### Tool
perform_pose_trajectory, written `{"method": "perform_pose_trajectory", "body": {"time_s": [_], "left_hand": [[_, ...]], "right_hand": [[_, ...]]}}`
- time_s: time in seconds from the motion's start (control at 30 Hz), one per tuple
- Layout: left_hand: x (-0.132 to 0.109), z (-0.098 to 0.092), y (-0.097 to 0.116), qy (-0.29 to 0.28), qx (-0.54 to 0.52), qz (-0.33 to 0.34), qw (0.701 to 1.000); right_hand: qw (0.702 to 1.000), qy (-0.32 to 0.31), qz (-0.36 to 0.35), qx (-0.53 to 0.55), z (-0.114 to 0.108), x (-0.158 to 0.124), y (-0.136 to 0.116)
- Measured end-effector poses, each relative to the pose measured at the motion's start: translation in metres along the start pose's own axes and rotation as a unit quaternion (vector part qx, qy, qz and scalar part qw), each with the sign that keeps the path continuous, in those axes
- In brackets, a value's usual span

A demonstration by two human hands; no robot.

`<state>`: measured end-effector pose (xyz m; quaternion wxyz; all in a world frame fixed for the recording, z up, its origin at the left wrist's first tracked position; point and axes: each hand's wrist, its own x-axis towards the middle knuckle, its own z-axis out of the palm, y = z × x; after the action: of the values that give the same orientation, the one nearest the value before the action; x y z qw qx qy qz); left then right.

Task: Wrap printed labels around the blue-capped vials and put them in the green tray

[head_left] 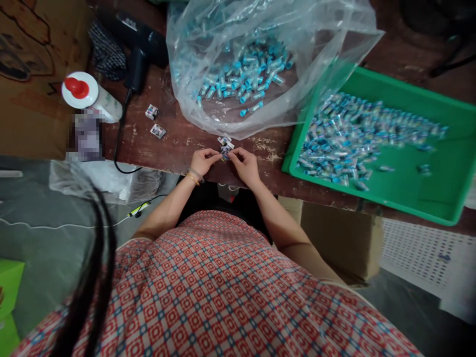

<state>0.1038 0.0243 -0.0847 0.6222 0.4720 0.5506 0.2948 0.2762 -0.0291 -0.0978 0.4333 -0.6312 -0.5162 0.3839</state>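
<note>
At the table's near edge, my left hand (204,162) and my right hand (245,166) face each other, thumbs and fingertips pinched together. Between them are small printed paper pieces (225,144), whose lower part both sets of fingertips hold; the exact kind is too small to make out. Two little stacks of similar printed pieces, an upper one (151,111) and a lower one (158,131), lie off to the left. Just beyond my hands, a clear plastic bag (297,106) lies open with many small clear tubes with blue caps (241,79) inside.
A green tray (412,203) at right holds many filled blue-capped tubes (342,134). On the left are a black heat gun (139,49) with its cord, a white bottle (107,106) with a red top, and a cardboard box (33,99). Another carton (338,238) stands below the table.
</note>
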Motion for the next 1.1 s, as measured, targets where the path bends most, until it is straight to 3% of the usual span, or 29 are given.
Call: {"method": "perform_pose_trajectory", "body": {"time_s": [0.1, 0.27, 0.4, 0.53, 0.67, 0.77, 0.83, 0.9, 1.0, 1.1], "left_hand": [[0.001, -0.002, 0.000, -0.007, -0.036, -0.019, 0.999], [0.005, -0.010, 0.000, 0.039, -0.074, -0.022, 0.996], [0.004, -0.019, -0.001, 0.033, -0.090, -0.026, 0.995], [-0.003, -0.022, 0.000, 0.013, -0.130, -0.030, 0.991], [-0.013, -0.027, 0.008, -0.022, -0.173, -0.056, 0.983], [-0.020, -0.034, 0.013, -0.053, -0.199, -0.072, 0.976], [-0.024, -0.038, 0.015, -0.065, -0.211, -0.079, 0.972], [-0.027, -0.041, 0.015, -0.071, -0.220, -0.085, 0.969], [-0.027, -0.038, 0.015, -0.084, -0.234, -0.096, 0.964], [-0.026, -0.030, 0.017, -0.104, -0.231, -0.103, 0.962]], "right_hand": [[0.999, 0.002, -0.015, -0.030, -0.001, 0.004, 0.006], [0.971, 0.024, -0.075, -0.224, -0.011, 0.005, 0.012], [0.969, 0.055, -0.117, -0.213, -0.027, 0.021, -0.004], [0.963, 0.099, -0.153, -0.200, -0.045, 0.090, -0.014], [0.950, 0.023, -0.156, -0.269, -0.046, 0.177, 0.004], [0.939, -0.013, -0.149, -0.311, -0.040, 0.208, 0.013], [0.950, -0.003, -0.145, -0.276, -0.038, 0.204, 0.008], [0.975, 0.010, -0.137, -0.176, -0.037, 0.182, -0.005], [0.994, -0.024, -0.108, 0.000, -0.034, 0.127, -0.028], [0.990, -0.069, -0.060, 0.109, -0.029, 0.070, -0.045]]}}
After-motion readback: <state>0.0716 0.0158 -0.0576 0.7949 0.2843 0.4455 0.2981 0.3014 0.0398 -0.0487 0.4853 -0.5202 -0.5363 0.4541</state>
